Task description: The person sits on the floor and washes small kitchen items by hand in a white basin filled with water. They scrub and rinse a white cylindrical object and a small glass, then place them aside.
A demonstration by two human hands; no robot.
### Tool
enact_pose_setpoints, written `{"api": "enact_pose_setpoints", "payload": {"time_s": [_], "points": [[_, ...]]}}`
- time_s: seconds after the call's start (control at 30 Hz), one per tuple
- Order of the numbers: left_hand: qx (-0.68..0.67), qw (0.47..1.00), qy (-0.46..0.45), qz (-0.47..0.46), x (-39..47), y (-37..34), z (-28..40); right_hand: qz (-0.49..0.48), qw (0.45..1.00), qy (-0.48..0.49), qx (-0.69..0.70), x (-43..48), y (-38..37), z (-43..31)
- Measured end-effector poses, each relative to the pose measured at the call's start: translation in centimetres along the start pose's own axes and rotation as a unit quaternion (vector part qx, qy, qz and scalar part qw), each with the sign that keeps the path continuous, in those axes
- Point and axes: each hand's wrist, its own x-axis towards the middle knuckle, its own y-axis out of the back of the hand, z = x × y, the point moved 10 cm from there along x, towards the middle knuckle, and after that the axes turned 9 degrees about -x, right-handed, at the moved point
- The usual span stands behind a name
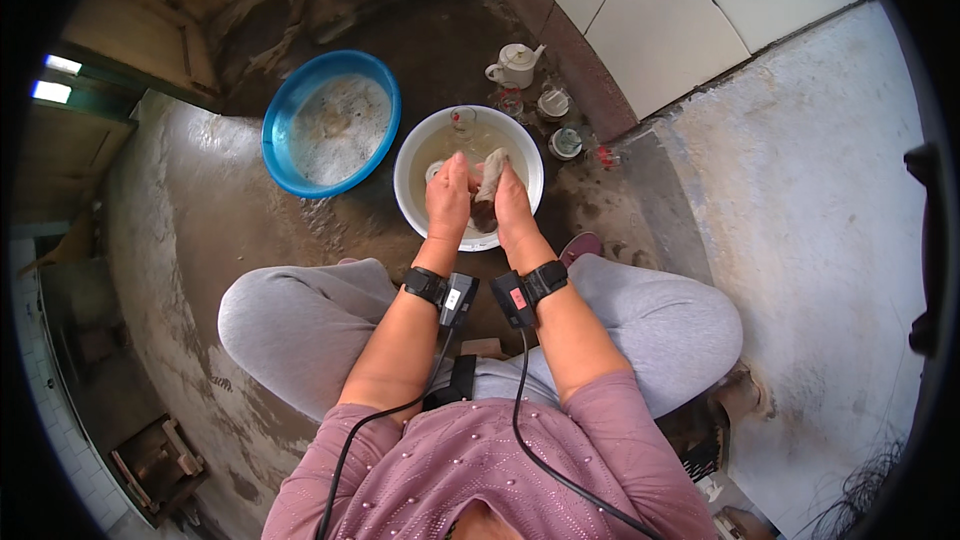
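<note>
Both hands are over a white enamel basin (403,187) of cloudy water. My right hand (512,202) is closed around a greyish wet cloth (492,174), with a darker part hanging at its lower end. My left hand (448,199) is beside it, fingers bent towards the cloth; what its fingers touch is hidden behind the back of the hand. A clear glass with a red mark (463,120) lies in the basin near the far rim. A small white round item (433,170) shows in the water left of my left hand.
A blue plastic basin (271,136) of foamy water stands at the left. Right of the white basin are a white teapot (517,64), lidded white cups (553,103), (565,143) and red-marked glasses (606,157). A tiled wall (667,22) rises beyond; the floor is wet.
</note>
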Motion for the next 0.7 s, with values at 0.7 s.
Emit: {"api": "enact_pose_setpoints", "payload": {"time_s": [0.7], "points": [[0.128,0.985,0.111,-0.037,0.8,1.2,-3.9,0.054,0.951,0.180,-0.246,0.3,-0.1,-0.3]]}}
